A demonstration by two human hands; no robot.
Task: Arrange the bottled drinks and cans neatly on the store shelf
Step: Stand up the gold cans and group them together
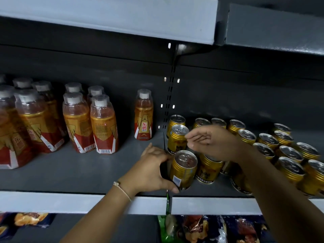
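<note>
Gold cans stand on the dark shelf (73, 171). My left hand (150, 171) grips the left side of the front gold can (184, 170), thumb low at its base. My right hand (212, 141) hovers open above the cans behind it, fingers stretched leftward toward a second can (178, 137), holding nothing. More gold cans (287, 155) crowd the right part of the shelf in loose rows. A single orange drink bottle (143, 114) stands alone near the back. Several matching bottles (103, 125) are grouped at the left.
A grey price rail (70, 202) runs along the shelf's front edge. The upper shelf (122, 16) overhangs above. Snack bags (210, 228) lie on the level below. A slotted upright (169, 102) divides the back panel.
</note>
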